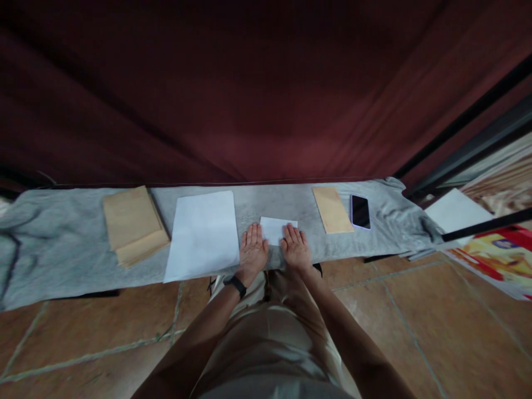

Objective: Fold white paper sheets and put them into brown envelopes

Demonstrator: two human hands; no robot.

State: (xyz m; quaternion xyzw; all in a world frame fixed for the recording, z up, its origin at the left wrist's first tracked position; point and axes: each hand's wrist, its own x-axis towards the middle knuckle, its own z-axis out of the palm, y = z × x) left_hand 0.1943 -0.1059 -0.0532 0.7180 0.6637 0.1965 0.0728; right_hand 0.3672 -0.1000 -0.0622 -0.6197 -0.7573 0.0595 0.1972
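A small white folded-looking paper (273, 230) lies on the grey cloth right in front of me. My left hand (253, 249) rests flat at its left edge, fingers stretched out and pointing away from me. On the paper's right end lies my right hand (296, 247), also flat, its fingers a little apart. Neither hand grips anything. Left of my left hand is a stack of large white paper sheets (203, 235). A single brown envelope (332, 210) lies to the right of my right hand.
A stack of brown envelopes (132, 219) sits at the left on the narrow cloth-covered table (274, 194). A phone (360, 211) lies right of the single envelope. Behind the table hangs a dark red curtain (266, 100). A red and yellow box (499, 257) stands at the far right.
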